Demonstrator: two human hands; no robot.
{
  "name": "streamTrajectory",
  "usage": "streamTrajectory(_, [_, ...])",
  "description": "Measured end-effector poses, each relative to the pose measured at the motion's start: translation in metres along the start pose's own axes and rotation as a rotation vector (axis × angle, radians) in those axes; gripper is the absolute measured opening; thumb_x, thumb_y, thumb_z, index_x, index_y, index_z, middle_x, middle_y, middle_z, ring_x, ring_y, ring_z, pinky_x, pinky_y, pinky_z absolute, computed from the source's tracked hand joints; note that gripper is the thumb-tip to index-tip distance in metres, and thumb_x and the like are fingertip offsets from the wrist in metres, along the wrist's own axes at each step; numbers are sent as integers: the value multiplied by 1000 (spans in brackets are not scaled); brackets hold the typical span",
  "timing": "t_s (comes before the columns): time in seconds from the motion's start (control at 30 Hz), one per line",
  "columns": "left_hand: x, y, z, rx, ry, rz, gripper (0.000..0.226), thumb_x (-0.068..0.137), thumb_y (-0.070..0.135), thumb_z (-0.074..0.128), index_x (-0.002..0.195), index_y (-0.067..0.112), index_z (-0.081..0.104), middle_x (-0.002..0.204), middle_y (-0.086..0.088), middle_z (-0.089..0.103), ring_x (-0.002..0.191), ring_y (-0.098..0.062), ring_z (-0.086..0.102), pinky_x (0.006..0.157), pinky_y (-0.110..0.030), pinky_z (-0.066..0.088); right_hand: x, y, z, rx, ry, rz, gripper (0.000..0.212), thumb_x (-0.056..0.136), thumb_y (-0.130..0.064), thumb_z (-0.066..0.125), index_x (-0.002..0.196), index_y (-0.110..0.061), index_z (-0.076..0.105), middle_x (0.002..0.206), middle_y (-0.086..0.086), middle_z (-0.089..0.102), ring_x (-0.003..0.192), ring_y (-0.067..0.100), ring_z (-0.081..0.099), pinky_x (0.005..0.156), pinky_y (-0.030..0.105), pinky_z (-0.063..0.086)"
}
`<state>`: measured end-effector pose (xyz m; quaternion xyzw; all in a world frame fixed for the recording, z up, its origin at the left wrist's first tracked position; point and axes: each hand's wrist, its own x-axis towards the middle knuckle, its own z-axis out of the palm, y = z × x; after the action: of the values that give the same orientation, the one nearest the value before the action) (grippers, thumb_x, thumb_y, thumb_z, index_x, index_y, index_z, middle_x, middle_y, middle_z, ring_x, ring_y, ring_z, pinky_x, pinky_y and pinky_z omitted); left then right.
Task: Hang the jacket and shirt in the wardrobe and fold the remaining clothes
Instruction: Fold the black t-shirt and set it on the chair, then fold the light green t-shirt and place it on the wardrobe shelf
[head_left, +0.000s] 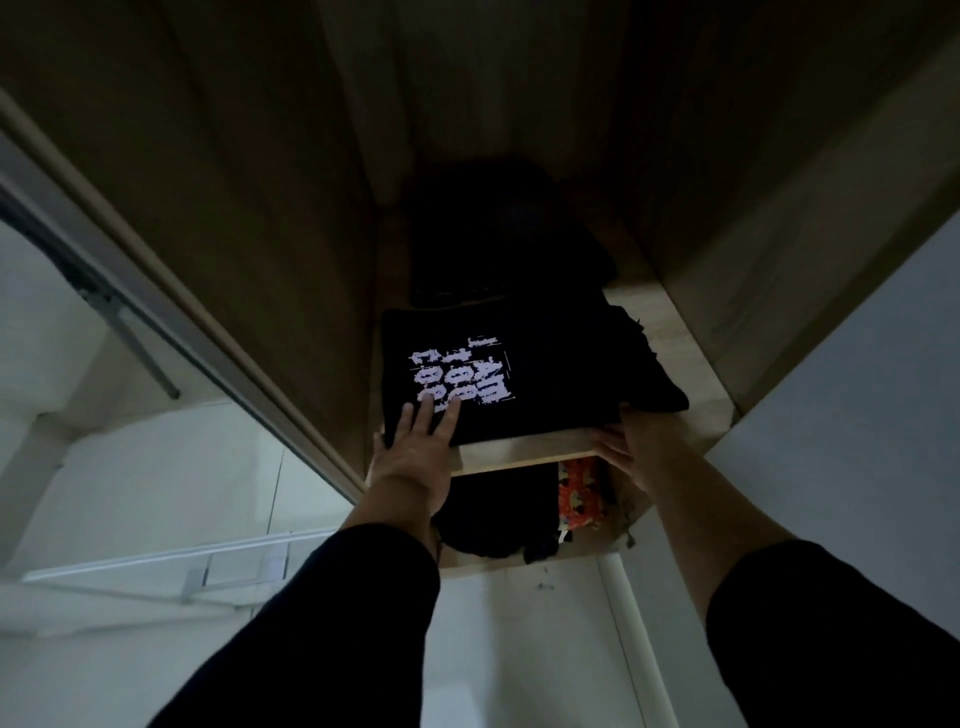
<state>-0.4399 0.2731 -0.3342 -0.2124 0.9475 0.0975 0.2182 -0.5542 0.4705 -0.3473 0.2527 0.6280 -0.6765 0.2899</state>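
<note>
Two hands are at the front edge of a pale wooden wardrobe shelf (519, 453), settling a folded black T-shirt with a white printed graphic (514, 379) onto it. The left hand (415, 447) lies flat with straight fingers pressing on the shirt's near corner at about 7 o'clock of the fold; the right hand (618, 441) sits at the 5 o'clock corner with its fingers hidden under the cloth, so I cannot tell whether it grips the fabric or only supports it. The main risk, as I judge it, is that the fold sits close to the shelf lip: if the right hand draws out sharply, it could drag the bottom layer and tip the shirt over the edge or spread the fold open. A loose dark edge at 3 o'clock of the shirt already looks rumpled and could catch. As for what the wardrobe holds, the same shelf carries another dark pile of clothing (509, 249) behind the shirt at 12 o'clock, too dim to identify. The compartment below holds a dark bundle of fabric (493, 514) and, to its right, an orange-red patterned item (579, 491).
</note>
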Motion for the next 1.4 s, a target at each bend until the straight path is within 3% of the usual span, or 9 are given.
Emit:
streamTrajectory(0.07, [-17, 1, -8, -5, 15, -1, 89, 87, -5, 37, 151, 33, -13, 159, 6, -18, 148, -18, -8, 119, -48, 7, -22, -4, 1, -137, -36, 55, 36, 103, -15, 37, 135, 1, 42, 133, 20, 53, 120, 35, 55, 88, 38, 50])
streamTrajectory(0.13, [-43, 0, -16, -29, 21, -3, 85, 88, 0, 39, 152, 32, -6, 161, 8, -10, 149, -16, 1, 118, -45, 15, -49, -7, 4, -412, -6, 41, 30, 101, -12, 42, 126, 3, 50, 121, 21, 60, 102, 33, 61, 81, 39, 50])
streamTrajectory(0.2, [-75, 3, -26, -56, 39, -3, 83, 87, 3, 43, 153, 30, 1, 161, 8, -1, 148, -17, 10, 117, -43, 22, -80, -10, 7, -746, 32, -107, 27, 97, -9, 46, 120, 2, 56, 120, 22, 61, 102, 36, 62, 76, 40, 52])
streamTrajectory(0.27, [-109, 4, -34, -93, 90, 6, 79, 87, 6, 46, 153, 29, 10, 161, 5, 9, 146, -20, 19, 115, -43, 26, -113, -14, 11, -1032, 50, -315, 32, 95, -10, 50, 125, -2, 56, 123, 22, 59, 111, 37, 58, 83, 37, 50])
streamTrajectory(0.33, [-146, -1, -41, -110, 140, -10, 74, 88, 9, 48, 152, 28, 15, 160, 3, 17, 144, -21, 24, 112, -41, 30, -150, -16, 19, -1169, 0, -428, 37, 95, -11, 50, 132, -8, 52, 129, 18, 55, 115, 34, 55, 91, 33, 46])
streamTrajectory(0.5, [-244, -26, -47, -166, 306, -146, 66, 88, 10, 46, 149, 26, 24, 153, 3, 30, 139, -21, 30, 104, -41, 36, -244, 4, 50, -1391, -172, -621, 33, 97, -10, 44, 128, -12, 54, 122, 13, 57, 104, 30, 59, 87, 36, 51])
streamTrajectory(0.73, [-403, -70, -3, -269, 396, -498, 63, 89, 6, 42, 147, 26, 27, 152, 4, 31, 137, -20, 31, 101, -41, 36, -363, 87, 90, -1497, -496, -865, 40, 92, -11, 43, 129, -20, 56, 135, 8, 52, 119, 29, 53, 94, 28, 43])
streamTrajectory(1.07, [-666, -135, 120, -479, 430, -1087, 60, 88, 6, 43, 144, 25, 33, 151, 1, 32, 137, -22, 32, 107, -44, 34, -546, 280, 120, -1625, -1107, -1071, 36, 91, -15, 47, 123, -21, 59, 129, 8, 57, 115, 26, 56, 90, 24, 41])
streamTrajectory(1.4, [-860, -178, 250, -688, 444, -1424, 52, 90, 9, 43, 139, 25, 39, 147, 2, 34, 135, -21, 33, 107, -45, 34, -699, 472, 114, -1717, -1482, -1139, 34, 90, -12, 49, 121, -17, 62, 125, 11, 60, 113, 28, 57, 90, 25, 44])
